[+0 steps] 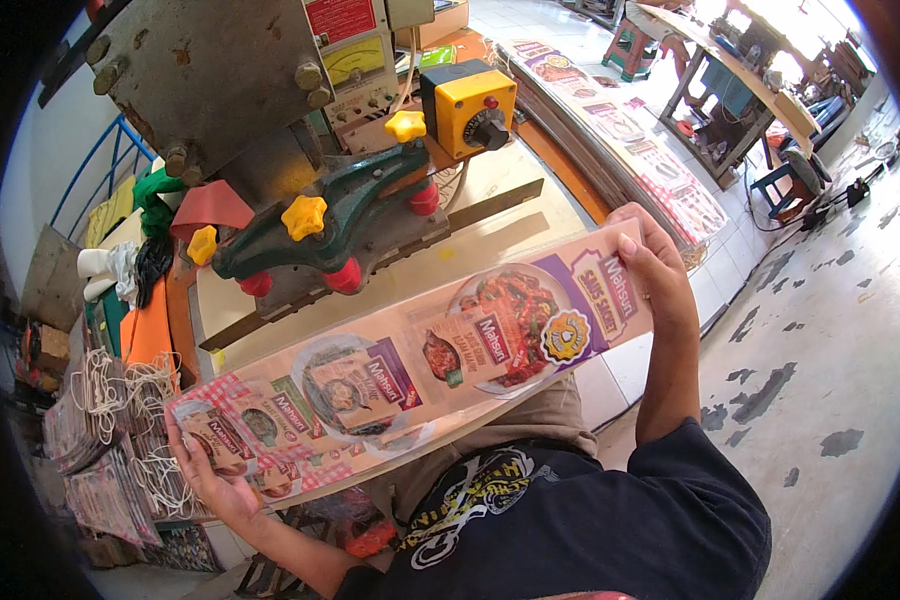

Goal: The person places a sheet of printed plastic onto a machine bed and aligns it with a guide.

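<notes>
Fingers of right hand, left hand clamp opposite ends of printed card stack.

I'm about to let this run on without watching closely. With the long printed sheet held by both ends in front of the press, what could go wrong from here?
1. The printed sheet is held only at its ends by the left hand and right hand; its unsupported middle could sag or crease.
2. It sits close to the press; its far edge may catch the clamp knobs.
3. Fingers could stray near the clamp.
</notes>
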Available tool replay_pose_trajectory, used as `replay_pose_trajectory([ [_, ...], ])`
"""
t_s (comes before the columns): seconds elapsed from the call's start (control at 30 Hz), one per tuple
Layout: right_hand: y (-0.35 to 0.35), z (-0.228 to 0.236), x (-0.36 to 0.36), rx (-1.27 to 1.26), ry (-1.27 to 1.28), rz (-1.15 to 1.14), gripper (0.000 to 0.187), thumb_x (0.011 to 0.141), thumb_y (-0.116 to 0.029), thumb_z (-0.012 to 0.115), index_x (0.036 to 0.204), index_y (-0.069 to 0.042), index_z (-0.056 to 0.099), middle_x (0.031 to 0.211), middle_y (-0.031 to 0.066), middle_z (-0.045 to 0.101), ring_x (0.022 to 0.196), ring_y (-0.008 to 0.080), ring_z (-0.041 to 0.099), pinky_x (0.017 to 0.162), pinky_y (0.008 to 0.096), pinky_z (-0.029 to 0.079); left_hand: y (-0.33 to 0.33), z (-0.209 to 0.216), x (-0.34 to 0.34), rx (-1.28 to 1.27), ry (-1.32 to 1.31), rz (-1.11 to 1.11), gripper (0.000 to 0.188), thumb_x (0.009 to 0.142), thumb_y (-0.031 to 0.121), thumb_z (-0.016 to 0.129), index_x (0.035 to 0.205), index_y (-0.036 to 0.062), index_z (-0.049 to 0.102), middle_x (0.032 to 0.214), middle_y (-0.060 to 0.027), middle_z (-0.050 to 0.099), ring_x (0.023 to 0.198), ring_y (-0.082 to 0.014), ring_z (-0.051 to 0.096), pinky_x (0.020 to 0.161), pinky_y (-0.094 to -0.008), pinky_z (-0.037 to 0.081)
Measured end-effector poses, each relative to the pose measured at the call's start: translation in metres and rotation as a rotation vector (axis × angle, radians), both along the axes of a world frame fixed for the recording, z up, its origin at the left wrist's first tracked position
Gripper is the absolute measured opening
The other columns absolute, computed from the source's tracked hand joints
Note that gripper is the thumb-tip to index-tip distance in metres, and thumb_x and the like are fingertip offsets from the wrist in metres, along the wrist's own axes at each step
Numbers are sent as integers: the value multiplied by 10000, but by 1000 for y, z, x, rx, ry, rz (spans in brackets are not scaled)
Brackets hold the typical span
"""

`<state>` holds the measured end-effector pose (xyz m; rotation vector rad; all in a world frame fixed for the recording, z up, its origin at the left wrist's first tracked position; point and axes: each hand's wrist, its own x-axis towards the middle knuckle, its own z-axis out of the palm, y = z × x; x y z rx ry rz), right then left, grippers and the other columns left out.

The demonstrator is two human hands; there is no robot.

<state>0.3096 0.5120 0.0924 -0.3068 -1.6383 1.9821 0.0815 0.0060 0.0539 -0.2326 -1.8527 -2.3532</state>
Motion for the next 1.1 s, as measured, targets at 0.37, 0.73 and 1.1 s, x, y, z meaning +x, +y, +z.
replay_pose_trajectory([
  [0.37, -13, 9, 7, -184, 39, 14, 391, 905, -201, 662, 1236, 0, 607, 1006, 154, 721, 870, 160, 736, 787, 285, 613, 6, 6, 1, 28, 5, -49, 544, 1054, 192, 537, 1546, 38, 362, 1518, -142, 465, 1346, -238, 505, 1118, -405, 423],
  [0.73, -10, 5, 16, -114, 80, -4, 362, 879, -220, 711, 1179, -42, 614, 1122, 110, 682, 990, 188, 709, 872, 332, 595, -25, 5, -10, -51, -26, -122, 554, 1045, 198, 566, 1531, 38, 355, 1411, -156, 541, 1263, -211, 562, 1067, -375, 461],
  [1.1, -12, 8, 14, 173, 34, 77, 318, 957, -239, 679, 1181, -21, 624, 1112, 109, 697, 1035, 158, 670, 913, 308, 537, -40, 5, -7, -42, -157, 291, 632, 1010, 406, 619, 1449, -21, 462, 1392, -137, 540, 1283, -205, 517, 1085, -360, 405],
])
